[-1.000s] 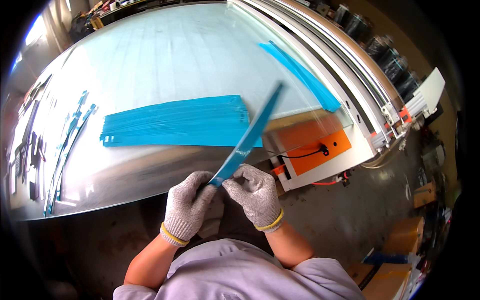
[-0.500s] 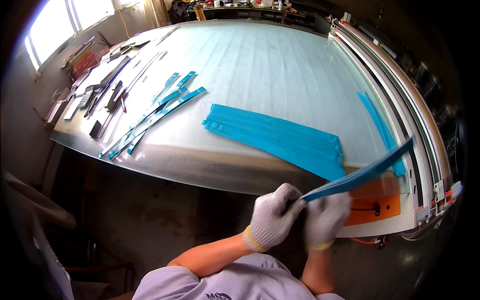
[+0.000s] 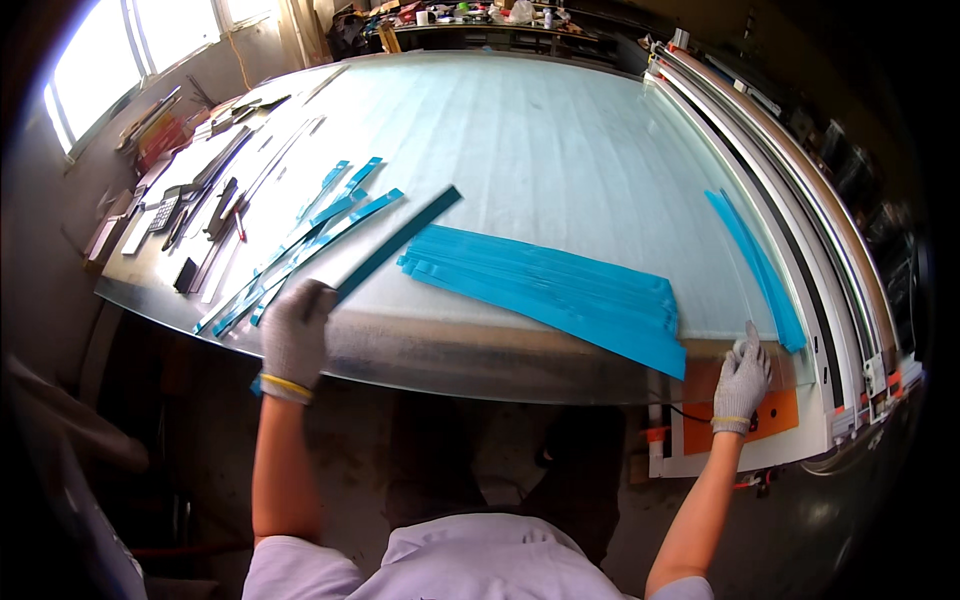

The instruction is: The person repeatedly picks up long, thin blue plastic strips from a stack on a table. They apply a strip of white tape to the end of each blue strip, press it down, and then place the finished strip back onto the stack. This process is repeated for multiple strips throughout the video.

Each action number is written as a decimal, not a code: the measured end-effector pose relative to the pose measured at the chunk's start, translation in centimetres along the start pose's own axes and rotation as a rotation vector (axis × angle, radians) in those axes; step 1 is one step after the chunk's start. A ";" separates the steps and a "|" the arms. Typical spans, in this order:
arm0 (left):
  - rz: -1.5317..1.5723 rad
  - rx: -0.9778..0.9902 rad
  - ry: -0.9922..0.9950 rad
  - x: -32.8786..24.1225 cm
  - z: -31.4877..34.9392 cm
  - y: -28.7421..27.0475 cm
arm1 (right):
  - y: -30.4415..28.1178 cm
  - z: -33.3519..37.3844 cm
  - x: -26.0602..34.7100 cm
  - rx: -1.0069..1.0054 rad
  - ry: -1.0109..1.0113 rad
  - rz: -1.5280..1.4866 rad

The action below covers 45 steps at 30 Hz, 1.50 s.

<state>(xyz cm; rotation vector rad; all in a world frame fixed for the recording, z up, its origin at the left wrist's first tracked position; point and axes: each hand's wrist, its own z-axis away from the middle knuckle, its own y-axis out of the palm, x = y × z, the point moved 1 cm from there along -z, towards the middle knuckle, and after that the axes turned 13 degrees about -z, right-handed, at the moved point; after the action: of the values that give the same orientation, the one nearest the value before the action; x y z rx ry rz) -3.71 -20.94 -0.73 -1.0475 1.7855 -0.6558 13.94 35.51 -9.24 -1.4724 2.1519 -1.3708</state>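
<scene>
Out on the left, my left hand (image 3: pixel 295 335), in a pale knitted glove, is closed round a narrow blue strip (image 3: pixel 400 240). Its far end points up over the table, and its other end shows below the hand. Just beyond lie several loose blue strips (image 3: pixel 320 225), crossing one another. A wide bundle of blue strips (image 3: pixel 550 290) rests in front of me. On the right, my gloved right hand (image 3: pixel 742 388) holds nothing; its index finger is stretched toward a few narrow blue strips (image 3: pixel 762 275) and the other fingers look partly curled.
The large metal-topped table (image 3: pixel 470 365) has a curved-looking front edge. A white rail assembly (image 3: pixel 800 210) runs along its right side, with an orange panel (image 3: pixel 780 420) at the near corner. A calculator (image 3: pixel 165 212) and dark bars lie at the left, and a cluttered bench (image 3: pixel 480 22) stands behind.
My hands have moved apart. The left has carried the blue strip from the near right to the left, while the right has let go and moved right to the table's corner.
</scene>
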 end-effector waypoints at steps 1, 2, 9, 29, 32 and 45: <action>-0.022 -0.015 -0.024 1.7 -1.0 -0.2 | -0.5 -0.3 1.0 0.064 0.039 0.006; -0.010 -0.009 -0.055 3.4 -2.2 -0.1 | -1.0 -0.5 1.8 0.122 0.082 0.019; -0.376 -0.351 0.137 11.1 -8.9 -1.4 | -1.4 0.5 3.9 -0.064 -0.097 -0.034; 0.003 0.255 0.884 -19.6 7.2 11.1 | -4.9 6.5 11.1 0.040 -0.314 -0.632; 0.023 0.252 0.895 -19.4 7.3 11.1 | -5.0 9.9 8.3 -0.040 0.182 -0.882; 0.017 0.260 0.798 -20.5 7.5 10.6 | -3.5 12.1 11.0 0.225 0.505 -1.265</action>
<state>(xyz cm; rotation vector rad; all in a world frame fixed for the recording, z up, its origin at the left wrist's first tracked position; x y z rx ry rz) 3.27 2.14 -2.99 -0.6185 2.2778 -1.3896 18.10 19.33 -9.75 -2.7426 0.9749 -2.4072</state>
